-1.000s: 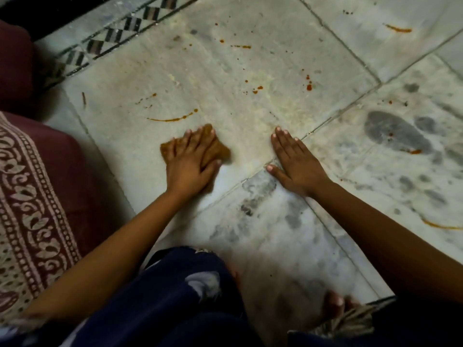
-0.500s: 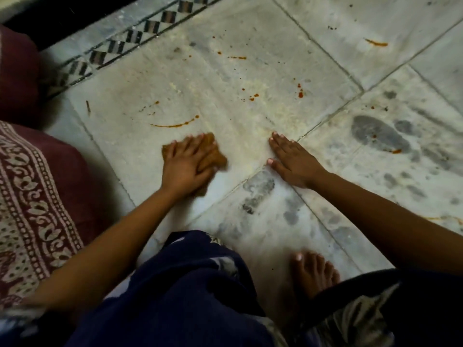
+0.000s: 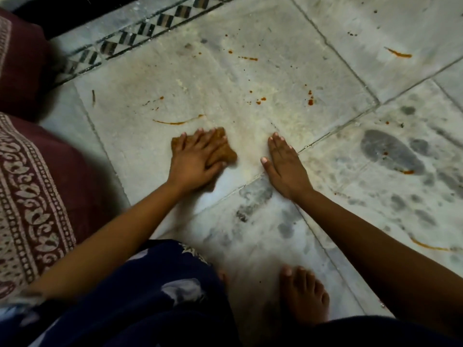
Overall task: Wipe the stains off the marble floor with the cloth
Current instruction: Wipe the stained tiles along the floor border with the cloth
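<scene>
A crumpled brown cloth [image 3: 226, 152] lies on the pale marble floor [image 3: 250, 78], and my left hand [image 3: 194, 161] presses flat on it with straight fingers. My right hand [image 3: 284, 164] rests palm down on the bare marble just right of the cloth, fingers straight. A curved orange streak [image 3: 175, 122] lies just beyond the cloth. Orange-red spots [image 3: 260, 100] and a darker drop [image 3: 310, 101] dot the slab farther off. Another streak [image 3: 399, 54] marks the far right slab.
A maroon patterned fabric [image 3: 27, 196] covers the left side. A checkered inlay border [image 3: 140, 31] runs along the far edge. Grey smudges [image 3: 390, 151] and an orange streak [image 3: 426, 245] mark the right slabs. My bare foot [image 3: 303, 294] and dark blue clothing [image 3: 155, 296] fill the near floor.
The cloth under my left hand has shifted slightly toward the near side and right across the slab. My right hand stays planted. The view has tilted, showing my foot.
</scene>
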